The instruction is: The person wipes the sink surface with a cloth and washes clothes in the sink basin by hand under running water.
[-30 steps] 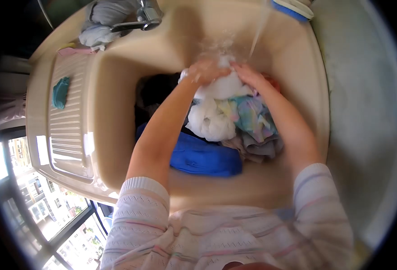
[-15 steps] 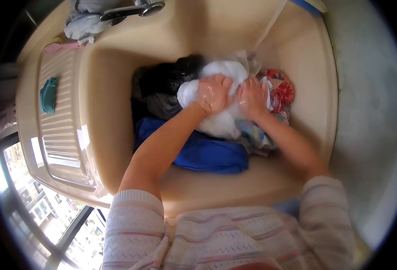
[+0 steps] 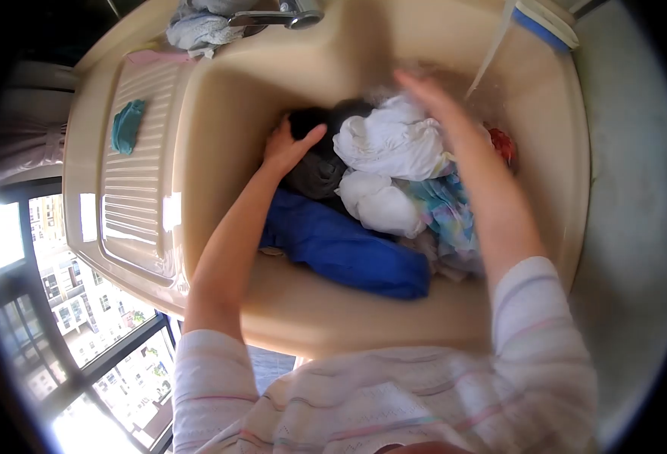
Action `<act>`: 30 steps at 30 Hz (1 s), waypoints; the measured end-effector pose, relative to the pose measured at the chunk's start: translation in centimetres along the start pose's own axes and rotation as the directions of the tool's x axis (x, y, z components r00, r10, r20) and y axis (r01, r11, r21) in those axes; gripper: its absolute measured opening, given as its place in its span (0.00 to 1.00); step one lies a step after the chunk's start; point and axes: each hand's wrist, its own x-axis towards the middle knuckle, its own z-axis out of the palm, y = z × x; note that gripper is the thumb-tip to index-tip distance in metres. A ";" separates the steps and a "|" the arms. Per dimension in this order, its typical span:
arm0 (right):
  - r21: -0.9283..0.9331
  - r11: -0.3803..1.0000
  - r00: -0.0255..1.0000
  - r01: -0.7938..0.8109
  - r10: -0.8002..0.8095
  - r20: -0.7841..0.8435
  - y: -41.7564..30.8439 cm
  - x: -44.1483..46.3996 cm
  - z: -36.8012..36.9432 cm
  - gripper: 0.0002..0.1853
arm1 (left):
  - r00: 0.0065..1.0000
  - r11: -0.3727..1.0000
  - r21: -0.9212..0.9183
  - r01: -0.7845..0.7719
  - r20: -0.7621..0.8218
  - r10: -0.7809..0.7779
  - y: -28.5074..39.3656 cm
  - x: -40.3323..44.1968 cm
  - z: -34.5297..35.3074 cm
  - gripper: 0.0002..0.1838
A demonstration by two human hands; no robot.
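Note:
Wet clothes lie in a heap in the beige sink basin [image 3: 333, 310]. On the heap's left, my left hand [image 3: 292, 147] rests against a black garment [image 3: 310, 125] with thumb and fingers spread. My right hand [image 3: 428, 91], smeared by motion, reaches past the far side of a white cloth [image 3: 394, 140], its fingers stretched out and seeming to hold nothing. A second white bundle [image 3: 379, 204] sits nearer me beside a teal-and-pink patterned cloth [image 3: 443, 208]. In front lies a blue garment [image 3: 348, 250]. A red patterned cloth [image 3: 503, 144] shows partly behind my right forearm.
A thin stream of water [image 3: 492, 60] runs into the basin at the far right. The ribbed washboard [image 3: 136, 181] on the left carries a teal cloth [image 3: 127, 127]. Grey cloth [image 3: 205, 30] lies by the metal tap [image 3: 292, 15]. A blue-and-white brush [image 3: 545, 26] sits on the rim.
Both hands have left the white cloth they were pressing together. My left hand moved left to the black garment; my right hand moved farther away. The view has shifted slightly.

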 end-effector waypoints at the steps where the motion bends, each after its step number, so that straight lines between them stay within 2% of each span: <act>1: -0.246 0.969 1.000 -0.014 0.014 -0.001 -0.5 -1.3 2.8 0.45 | 0.986 0.959 -0.267 0.098 0.159 -0.057 1.5 -0.1 0.4 0.43; 2: 0.040 0.943 0.823 0.330 -0.309 0.477 -0.7 -3.3 3.4 0.49 | 0.946 0.837 -0.501 0.221 0.319 -0.058 3.3 -0.4 0.4 0.41; 4: -0.321 0.853 0.892 0.413 -0.307 0.332 -0.5 -6.0 5.3 0.40 | 0.858 0.912 -0.378 0.161 0.511 0.060 8.8 -5.2 -1.1 0.38; 5: -0.533 0.659 0.841 0.531 -0.334 0.426 -0.4 -8.5 4.4 0.33 | 0.875 0.917 -0.398 -0.033 0.432 0.219 3.9 -4.3 4.4 0.32; 6: -0.615 0.604 0.857 0.507 -0.273 0.437 -1.8 -13.6 3.1 0.27 | 0.835 0.907 -0.386 -0.167 0.433 0.339 6.3 -8.4 3.1 0.28; 7: -0.616 0.465 0.761 0.636 -0.510 0.401 1.1 -16.0 1.9 0.20 | 0.823 0.942 -0.176 -0.285 0.460 0.335 8.3 -11.7 2.0 0.28; 8: -0.605 0.349 0.632 0.716 -0.693 0.348 2.7 -19.1 1.0 0.16 | 0.817 0.915 0.000 -0.403 0.452 0.359 8.5 -14.0 2.5 0.31; 9: -0.645 0.352 0.651 0.678 -0.696 0.304 3.0 -22.1 0.1 0.14 | 0.779 0.831 0.053 -0.554 0.385 0.495 9.8 -15.5 2.1 0.37; 10: -0.674 0.346 0.664 0.653 -0.690 0.289 3.7 -24.0 -0.7 0.16 | 0.651 0.637 0.174 -0.751 0.354 0.671 9.5 -15.9 3.1 0.42; 11: -0.714 0.239 0.559 0.658 -0.790 0.252 5.1 -24.9 -0.9 0.20 | 0.605 0.613 0.095 -0.784 0.339 0.721 9.8 -15.6 3.6 0.42; 12: -0.738 0.246 0.591 0.628 -0.768 0.246 5.6 -25.4 -0.8 0.24 | 0.560 0.587 0.015 -0.809 0.320 0.764 9.8 -15.1 4.1 0.42; 15: -0.863 0.247 0.693 0.441 -0.705 0.152 6.7 -22.6 1.5 0.20 | 0.667 0.740 0.043 -0.672 0.468 0.579 7.5 -11.3 7.1 0.34; 16: -0.879 0.258 0.730 0.401 -0.669 0.137 6.2 -20.4 2.7 0.19 | 0.740 0.808 0.064 -0.586 0.449 0.501 7.7 -10.1 6.7 0.26; 18: -0.902 0.248 0.786 0.354 -0.602 0.142 4.9 -16.0 4.5 0.14 | 0.861 0.901 0.107 -0.419 0.363 0.358 5.4 -7.0 8.7 0.20; 20: -0.924 0.242 0.791 0.296 -0.604 0.096 4.5 -11.9 5.8 0.13 | 0.838 0.878 0.187 -0.440 0.437 0.327 4.9 -3.9 8.7 0.21; 21: -0.943 0.280 0.916 0.182 -0.397 0.059 3.0 -10.4 5.9 0.17 | 0.825 0.860 0.225 -0.458 0.467 0.317 5.1 -2.5 8.5 0.21; 24: -0.908 0.418 0.999 -0.020 -0.032 -0.037 0.0 -5.7 5.1 0.19 | 0.912 0.957 0.078 -0.279 0.334 0.239 7.1 -0.6 7.9 0.24; 26: -0.856 0.514 0.979 -0.060 -0.138 -0.152 1.2 -2.1 3.7 0.20 | 0.949 0.940 0.199 -0.276 0.211 0.234 8.1 -0.4 5.1 0.23; 27: -0.845 0.531 0.909 0.067 -0.382 -0.168 4.5 3.5 1.2 0.20 | 0.962 0.931 0.257 -0.257 0.158 0.222 8.4 -0.5 3.7 0.23; 28: -0.826 0.532 0.791 0.184 -0.579 -0.196 8.1 7.3 -0.1 0.20 | 0.971 0.932 0.273 -0.239 0.085 0.224 7.1 -0.2 0.9 0.25; 29: -0.706 0.690 0.869 0.157 -0.437 -0.233 4.6 3.6 -0.4 0.21 | 0.978 0.909 0.363 -0.205 0.036 0.206 4.5 0.7 -1.3 0.24; 30: -0.568 0.814 0.920 0.121 -0.306 -0.243 -1.0 0.2 -0.5 0.22 | 0.985 0.906 0.392 -0.157 -0.006 0.174 2.7 0.4 -3.5 0.33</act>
